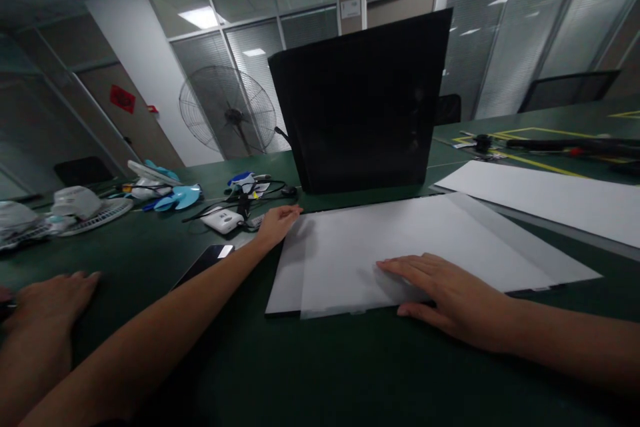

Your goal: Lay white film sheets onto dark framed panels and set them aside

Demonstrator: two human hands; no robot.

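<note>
A white sheet (370, 247) lies flat on the dark green table, over a thin board (286, 293) with a dark edge. My left hand (277, 225) is at the sheet's far left corner, its fingers drawn together on the edge; the thumb is mostly hidden. Flat on the near part of the sheet rests my right hand (445, 293), fingers stretched out and thumb apart at the near edge. A large black panel (365, 107) stands upright just behind the sheet. To the right is another white board (550, 200), its near left corner beside the sheet.
Another person's hand (55, 300) rests at the left. Near my left forearm lie a phone (203, 263) and a white device (223, 220) with cables. Fan parts with blue blades (177, 198) sit farther left. A black rod-like object (575, 145) lies at the back right.
</note>
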